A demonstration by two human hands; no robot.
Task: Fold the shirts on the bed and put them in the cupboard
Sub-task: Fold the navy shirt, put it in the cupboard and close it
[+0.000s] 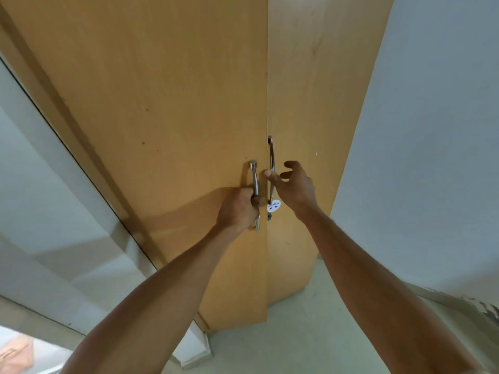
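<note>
Presently, left hand (239, 209) grips the left cupboard door handle (255, 194); right hand (293, 184), fingers spread, only touches the right handle (270, 168). No shirts visible. Risk: doors (162, 103) stay unopened if that loose contact slips.

Home bedroom, likely: tall wooden cupboard (167, 103) fills frame centre, pale painted wall (437, 130) at right, tiled floor (310, 333) below.

Even, soft indoor light; faint shadow on the cupboard door (167, 130) left of the gripping fingers (247, 197). Wide-angle bowing at edges; mild overall softness.
</note>
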